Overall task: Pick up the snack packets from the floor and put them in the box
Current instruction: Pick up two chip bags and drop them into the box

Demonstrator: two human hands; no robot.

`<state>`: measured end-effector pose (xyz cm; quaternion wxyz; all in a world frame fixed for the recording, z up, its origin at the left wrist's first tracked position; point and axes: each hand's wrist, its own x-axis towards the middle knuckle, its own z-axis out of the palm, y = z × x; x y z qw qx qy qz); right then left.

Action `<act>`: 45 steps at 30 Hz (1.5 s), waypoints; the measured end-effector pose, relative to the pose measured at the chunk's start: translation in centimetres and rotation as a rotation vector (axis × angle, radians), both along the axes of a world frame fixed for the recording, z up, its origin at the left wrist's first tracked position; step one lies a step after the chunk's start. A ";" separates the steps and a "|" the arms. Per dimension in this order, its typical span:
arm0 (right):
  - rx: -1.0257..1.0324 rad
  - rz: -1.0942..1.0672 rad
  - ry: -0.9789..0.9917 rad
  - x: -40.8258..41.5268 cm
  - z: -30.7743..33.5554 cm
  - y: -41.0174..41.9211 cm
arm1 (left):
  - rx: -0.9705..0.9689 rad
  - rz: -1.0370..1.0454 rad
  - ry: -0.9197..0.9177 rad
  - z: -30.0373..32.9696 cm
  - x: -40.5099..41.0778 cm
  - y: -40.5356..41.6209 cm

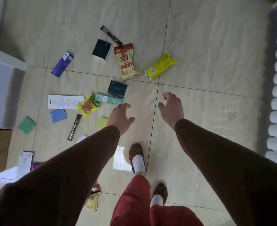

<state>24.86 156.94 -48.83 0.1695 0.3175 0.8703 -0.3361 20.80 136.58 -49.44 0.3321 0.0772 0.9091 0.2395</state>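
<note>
Both your hands hang out over the tiled floor with nothing in them — the left hand has its fingers spread and loosely bent, the right hand is cupped with fingers relaxed. Neither touches a packet.

The snacks lie scattered ahead of you and to your left. Farthest out, a chips bag rests flat, with a yellow packet to its right and a dark stick sachet touching its top edge. Nearer, just left of your left hand, a small yellow-orange packet overlaps a white card and sits beside a teal box. A second dark sachet lies below that, and a crumpled wrapper shows under your left sleeve near your feet.

A white bin stands at the left edge — possibly the box, though only its side shows.
</note>
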 end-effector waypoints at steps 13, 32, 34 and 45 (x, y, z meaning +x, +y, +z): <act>-0.261 -0.343 -0.195 -20.3 -11.4 8.6 | -0.004 0.326 -0.099 -8.2 -17.4 7.3; -0.426 -0.979 -0.334 -29.3 -35.5 10.7 | -0.190 0.813 -0.195 -32.9 -33.5 11.5; -0.367 -0.983 -0.273 -29.8 -36.6 10.2 | -0.158 0.856 -0.190 -33.9 -33.0 12.0; -0.466 -0.325 0.010 -38.4 -28.7 4.9 | 0.341 1.149 -0.141 -26.2 -32.9 4.9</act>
